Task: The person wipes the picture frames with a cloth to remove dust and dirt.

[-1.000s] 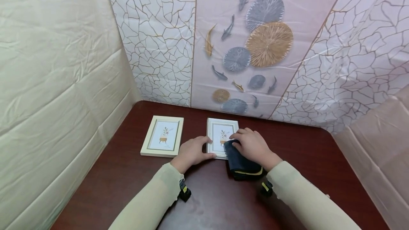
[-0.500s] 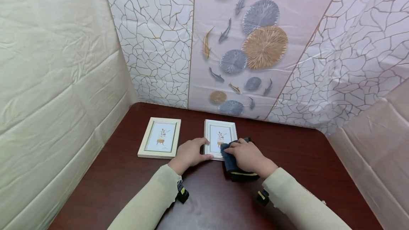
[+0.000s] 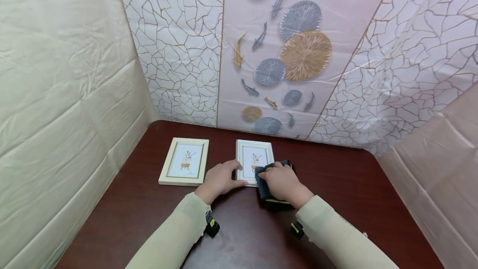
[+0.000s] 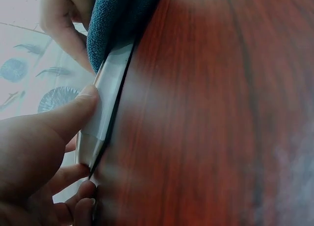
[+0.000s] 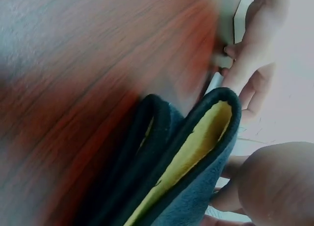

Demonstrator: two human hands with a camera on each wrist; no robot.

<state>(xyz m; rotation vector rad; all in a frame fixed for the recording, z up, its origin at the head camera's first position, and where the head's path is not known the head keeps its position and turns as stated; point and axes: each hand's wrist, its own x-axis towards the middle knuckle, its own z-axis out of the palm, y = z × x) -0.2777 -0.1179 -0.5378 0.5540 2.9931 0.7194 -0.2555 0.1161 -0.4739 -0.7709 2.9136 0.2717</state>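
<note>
A white picture frame with a potted-plant print lies flat on the dark red table. My left hand holds its near left corner. In the left wrist view, the thumb presses the frame's edge, with fingers bent around the corner. My right hand grips a folded dark blue cloth and presses it over the frame's lower right part. In the right wrist view, the cloth shows thick folds with a yellow inner side. The frame's lower right corner is hidden beneath it.
A cream picture frame with a similar print lies to the left of my left hand. The reddish-brown table is bounded at the back by a patterned fabric wall, with plain cream fabric on the left.
My right hand has drawn the cloth down from the frame's right side toward its lower right corner, and its fingers are bent more. My left hand keeps its place on the frame.
</note>
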